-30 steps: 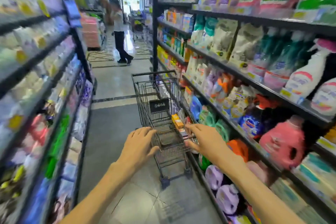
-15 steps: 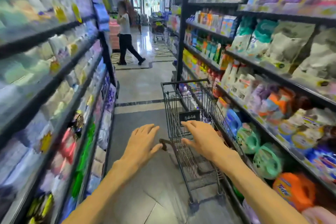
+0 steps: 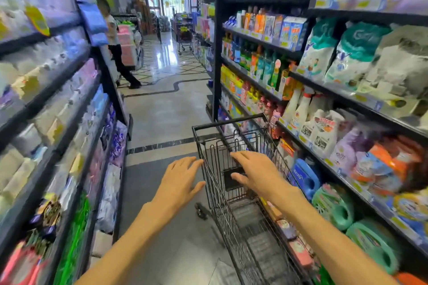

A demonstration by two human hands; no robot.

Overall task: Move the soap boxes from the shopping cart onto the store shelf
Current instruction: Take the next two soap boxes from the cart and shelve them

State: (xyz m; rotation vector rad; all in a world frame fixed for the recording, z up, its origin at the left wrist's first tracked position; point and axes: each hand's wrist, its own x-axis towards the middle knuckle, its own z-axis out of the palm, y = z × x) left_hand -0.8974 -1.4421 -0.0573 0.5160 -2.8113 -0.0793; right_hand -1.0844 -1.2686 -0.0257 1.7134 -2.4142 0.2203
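A black wire shopping cart (image 3: 209,183) stands in the aisle, close against the right-hand store shelf (image 3: 324,162). Several small soap boxes (image 3: 287,229), orange, purple and pink, lie in a row along the cart's right inner side, partly hidden by my right forearm. My right hand (image 3: 257,173) hovers over the basket with fingers spread, holding nothing. My left hand (image 3: 180,180) is flat and open just outside the cart's left wall, its fingertips near the wire. The right shelf carries spray bottles, detergent jugs and bags.
A second shelf unit (image 3: 69,136) full of packs lines the left side of the narrow aisle. A person (image 3: 115,53) walks at the far end, beside a pink stack. Another cart (image 3: 185,37) stands further back near the entrance. Grey floor (image 3: 162,118) runs ahead.
The view has moved forward along the aisle and the cart now sits lower and nearer. Both hands stay open over the cart. The person at the far end has stepped left.
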